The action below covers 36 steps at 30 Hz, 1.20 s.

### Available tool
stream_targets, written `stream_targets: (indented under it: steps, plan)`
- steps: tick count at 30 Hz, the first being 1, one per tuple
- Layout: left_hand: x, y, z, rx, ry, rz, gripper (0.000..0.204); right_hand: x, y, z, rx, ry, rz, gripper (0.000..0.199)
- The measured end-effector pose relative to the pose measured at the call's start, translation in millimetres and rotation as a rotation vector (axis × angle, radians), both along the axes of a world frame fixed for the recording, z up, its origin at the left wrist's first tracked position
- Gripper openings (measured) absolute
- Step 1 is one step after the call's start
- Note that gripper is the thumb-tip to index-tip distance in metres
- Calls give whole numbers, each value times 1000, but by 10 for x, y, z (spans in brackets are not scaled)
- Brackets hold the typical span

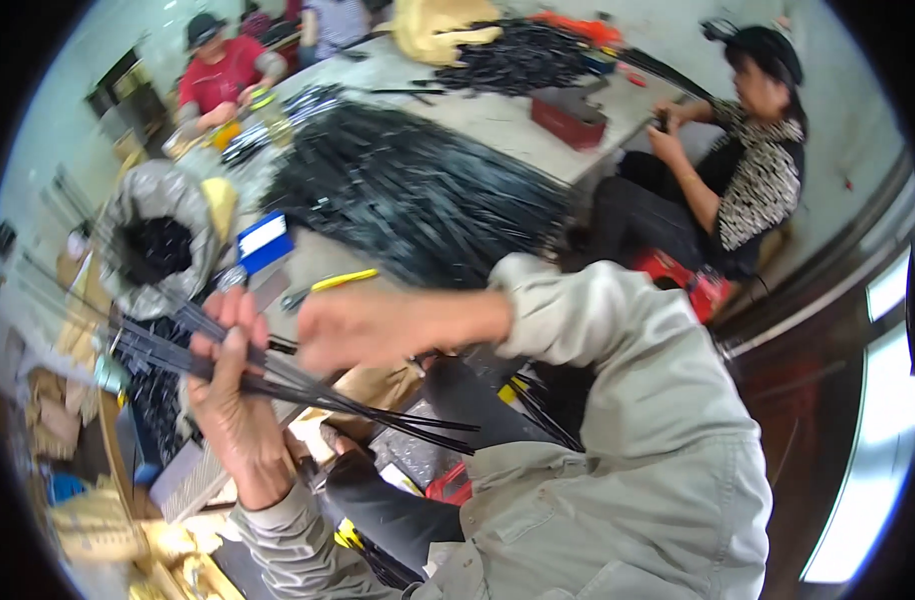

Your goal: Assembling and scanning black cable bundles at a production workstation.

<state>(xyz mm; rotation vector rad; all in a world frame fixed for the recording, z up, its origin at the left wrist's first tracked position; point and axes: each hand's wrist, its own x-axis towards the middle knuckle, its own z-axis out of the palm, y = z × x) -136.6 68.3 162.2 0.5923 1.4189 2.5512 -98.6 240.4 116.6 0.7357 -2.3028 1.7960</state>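
Note:
My left hand (238,425) is closed around a bundle of long, thin black strips (328,397), its thumb pressed over them. The strips fan out past the hand on the left, while their other ends reach right, over my lap. Close beside the bundle is my right hand (368,325), smeared by motion, so its fingers and anything in them cannot be made out. Just beyond it, a yellow-handled tool (345,280) lies at the table's near edge. A large heap of similar dark strips (428,190) covers the table's middle.
A grey sack (128,205) with black pieces inside stands left, by a blue box (265,242). Farther back are a dark red box (568,122) and another black pile (518,58). Co-workers sit at the right (758,185) and far left (223,75).

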Motion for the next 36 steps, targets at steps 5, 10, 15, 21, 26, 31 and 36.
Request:
stream_targets:
  steps: [5, 10, 15, 21, 26, 31, 36]
  plan:
    - [108, 128, 18, -29, 29, -32, 43, 356, -303, 80, -493, -405, 199, 25]
    - [134, -13, 87, -313, 64, -52, 41, 443, -299, 129, -433, -309, 154, 25]
    - [19, -721, -122, -862, 283, 62, 39, 589, -249, 359, -449, -284, 164, 25]
    - [373, -337, -84, -491, 644, 434, 32, 878, -476, 161, -460, -391, 342, 21]
    - [302, -441, -191, -558, 428, 138, 32, 1035, -474, 80, -526, -500, 448, 17]
    - [133, -480, -192, -565, 366, 209, 32, 951, -440, 71, -561, -485, 450, 17]
    - [176, -576, -263, -696, 397, 299, 33, 906, -498, 125, -515, -443, 462, 18]
